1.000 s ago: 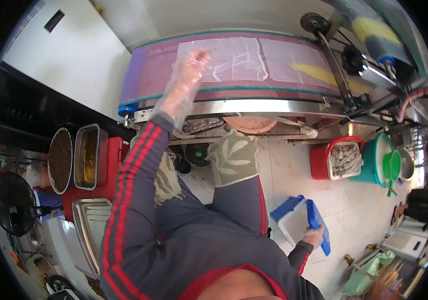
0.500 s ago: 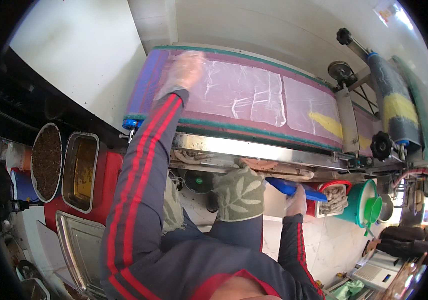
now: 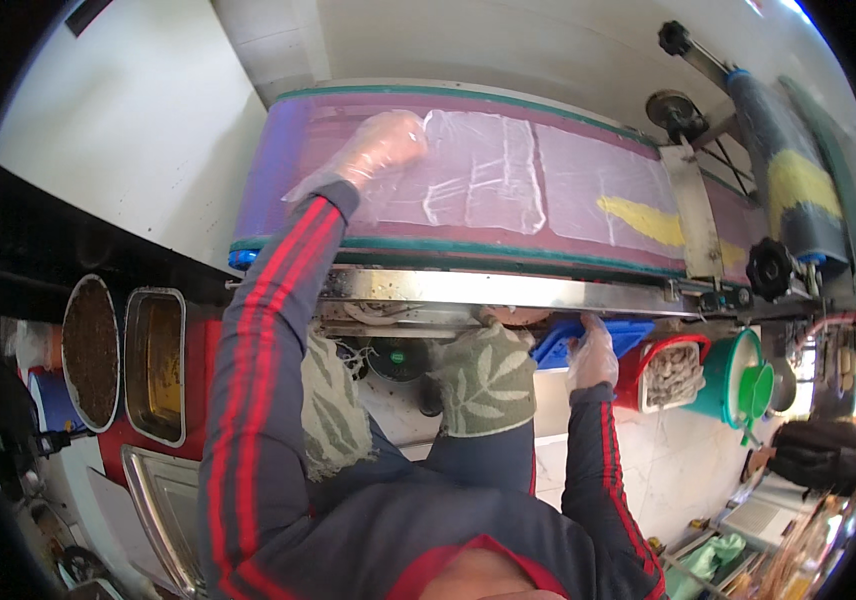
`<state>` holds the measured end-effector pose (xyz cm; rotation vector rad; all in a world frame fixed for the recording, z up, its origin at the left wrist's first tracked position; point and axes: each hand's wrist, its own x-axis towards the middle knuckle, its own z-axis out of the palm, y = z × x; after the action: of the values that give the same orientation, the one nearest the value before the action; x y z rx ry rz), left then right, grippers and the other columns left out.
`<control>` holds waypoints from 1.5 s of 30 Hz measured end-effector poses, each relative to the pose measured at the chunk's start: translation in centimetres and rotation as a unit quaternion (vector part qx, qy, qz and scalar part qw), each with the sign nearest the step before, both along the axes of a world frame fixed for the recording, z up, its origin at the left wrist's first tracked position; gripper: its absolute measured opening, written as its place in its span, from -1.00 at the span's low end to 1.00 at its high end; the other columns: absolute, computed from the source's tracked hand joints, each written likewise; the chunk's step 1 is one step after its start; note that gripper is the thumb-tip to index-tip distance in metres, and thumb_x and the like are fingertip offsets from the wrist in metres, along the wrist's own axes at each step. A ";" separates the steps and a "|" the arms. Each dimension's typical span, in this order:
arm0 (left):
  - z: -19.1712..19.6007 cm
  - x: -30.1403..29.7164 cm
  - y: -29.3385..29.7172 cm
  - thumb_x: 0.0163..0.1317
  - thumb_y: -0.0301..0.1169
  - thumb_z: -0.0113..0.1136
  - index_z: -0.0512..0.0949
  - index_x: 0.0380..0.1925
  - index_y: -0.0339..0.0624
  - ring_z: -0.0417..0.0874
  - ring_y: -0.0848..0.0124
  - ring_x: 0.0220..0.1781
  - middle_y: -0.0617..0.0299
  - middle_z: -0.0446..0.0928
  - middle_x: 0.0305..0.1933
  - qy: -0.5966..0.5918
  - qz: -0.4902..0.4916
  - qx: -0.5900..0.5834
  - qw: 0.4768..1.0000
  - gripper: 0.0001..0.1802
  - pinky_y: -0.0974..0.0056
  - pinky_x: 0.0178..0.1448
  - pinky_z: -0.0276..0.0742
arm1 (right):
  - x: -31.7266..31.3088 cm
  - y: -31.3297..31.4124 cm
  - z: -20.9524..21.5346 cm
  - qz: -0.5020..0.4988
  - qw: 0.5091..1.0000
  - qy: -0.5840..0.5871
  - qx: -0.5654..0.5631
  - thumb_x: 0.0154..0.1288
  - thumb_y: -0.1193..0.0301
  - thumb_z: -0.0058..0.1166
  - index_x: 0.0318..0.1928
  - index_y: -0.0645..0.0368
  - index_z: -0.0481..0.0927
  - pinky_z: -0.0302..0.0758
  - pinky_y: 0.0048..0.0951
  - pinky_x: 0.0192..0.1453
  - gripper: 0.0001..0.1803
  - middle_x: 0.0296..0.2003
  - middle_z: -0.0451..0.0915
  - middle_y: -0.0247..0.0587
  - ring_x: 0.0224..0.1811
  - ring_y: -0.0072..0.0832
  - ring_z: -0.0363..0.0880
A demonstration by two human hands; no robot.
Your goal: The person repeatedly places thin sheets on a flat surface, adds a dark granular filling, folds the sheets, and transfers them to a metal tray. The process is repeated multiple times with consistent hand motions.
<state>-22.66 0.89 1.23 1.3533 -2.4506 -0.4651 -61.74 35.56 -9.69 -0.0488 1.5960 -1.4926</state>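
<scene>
My left hand (image 3: 388, 145), in a loose clear plastic glove, reaches over the mauve belt (image 3: 373, 222). Its fingers are curled closed at the left edge of a thin translucent sheet (image 3: 498, 175), which lies wrinkled with raised white creases. A second translucent sheet (image 3: 588, 180) lies just to its right, with a yellow patch (image 3: 643, 220) toward the roller end. Low by the machine's front, my right hand (image 3: 593, 358), also gloved, grips a flat blue plastic piece (image 3: 633, 335). Its fingertips are partly hidden.
A metal rail (image 3: 508, 290) runs along the belt's front. At right stand a roller (image 3: 798, 185) with black knobs, a red basin (image 3: 630, 380) of pale lumpy pieces and a green bucket (image 3: 718, 400). Left are an oval tub (image 3: 91, 350) of brown crumbs and a steel tray (image 3: 180, 400) of yellowish liquid.
My left hand has come slightly down and right along the sheet, from a blur to a steadier hold. My right hand has raised the blue piece toward the rail. The view has shifted a little.
</scene>
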 end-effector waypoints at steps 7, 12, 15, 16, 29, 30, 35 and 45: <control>2.3 0.7 1.3 0.21 0.07 0.43 0.75 0.00 -0.22 0.77 -0.03 0.16 -0.10 0.76 0.08 -0.164 0.081 -0.035 0.983 -0.40 -0.02 0.23 0.62 | 0.2 3.0 0.0 0.005 0.999 0.049 -0.007 0.42 0.21 0.36 0.44 0.06 0.45 0.54 -0.36 0.19 -0.34 0.19 0.59 -0.28 0.07 -0.41 0.54; 3.4 -0.7 4.0 0.29 -0.01 0.39 0.71 0.18 -0.21 0.72 0.16 0.26 -0.02 0.74 0.16 -0.006 0.006 0.137 0.991 -0.40 0.05 0.37 0.54 | -1.9 4.9 -0.5 -0.125 0.982 0.138 0.013 0.34 0.35 0.47 0.45 0.05 0.36 0.60 -0.32 0.11 -0.25 0.13 0.58 -0.29 -0.06 -0.44 0.57; 5.1 -1.8 5.3 0.36 -0.16 0.38 0.70 0.19 -0.20 0.67 0.29 0.20 0.11 0.74 0.08 0.343 0.013 0.242 0.908 -0.51 0.15 0.33 0.53 | -2.4 4.5 1.3 -0.130 0.959 0.241 -0.067 0.40 0.41 0.43 0.50 0.10 0.33 0.60 -0.35 0.10 -0.24 0.13 0.55 -0.30 -0.03 -0.48 0.56; 5.8 -1.8 5.7 0.39 -0.20 0.38 0.70 0.18 -0.20 0.65 0.33 0.16 0.15 0.73 0.04 0.465 0.034 0.260 0.846 -0.55 0.19 0.31 0.52 | -1.9 4.1 2.3 -0.088 0.944 0.307 -0.088 0.41 0.42 0.42 0.51 0.11 0.34 0.60 -0.34 0.12 -0.24 0.14 0.55 -0.28 -0.01 -0.46 0.57; 4.8 4.4 14.0 0.27 0.02 0.45 0.71 -0.11 -0.16 0.69 -0.02 0.10 -0.03 0.69 -0.05 -0.094 0.003 -0.045 0.994 -0.53 -0.07 0.15 0.58 | 13.8 -16.1 15.1 0.438 0.542 0.676 -0.240 0.34 0.23 0.35 0.47 0.07 0.49 0.44 0.01 0.54 -0.29 0.29 0.61 0.10 0.50 0.04 0.45; 4.4 4.5 14.1 0.27 -0.01 0.45 0.72 -0.13 -0.16 0.69 -0.03 0.10 -0.03 0.68 -0.06 -0.103 -0.014 -0.082 0.991 -0.56 -0.09 0.16 0.58 | 14.3 -17.3 14.3 0.480 0.514 0.662 -0.260 0.34 0.25 0.33 0.42 0.06 0.54 0.45 0.02 0.51 -0.35 0.28 0.62 0.07 0.48 0.04 0.46; 3.9 5.8 15.0 0.33 -0.11 0.41 0.72 -0.04 -0.17 0.71 0.11 0.09 0.06 0.67 0.00 0.133 0.075 0.075 0.985 -0.61 0.02 0.21 0.60 | 12.3 -20.6 13.5 0.501 0.440 0.700 -0.257 0.30 0.34 0.25 0.04 0.10 0.75 0.61 0.02 0.20 -0.68 0.07 0.72 0.00 0.15 0.02 0.67; 2.3 7.2 16.9 0.40 -0.32 0.45 0.75 0.10 -0.15 0.74 0.33 0.05 0.13 0.71 0.05 0.277 0.212 -0.015 0.937 -0.68 0.21 0.18 0.64 | -1.7 -4.2 12.5 0.349 0.650 0.675 -0.022 0.35 0.26 0.35 0.05 0.17 0.71 0.57 -0.03 0.32 -0.65 0.00 0.73 0.05 0.18 0.02 0.67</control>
<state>-15.41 17.82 3.54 1.4436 -1.6562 -0.5955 -63.39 31.32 2.81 -1.9783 2.1368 -0.7032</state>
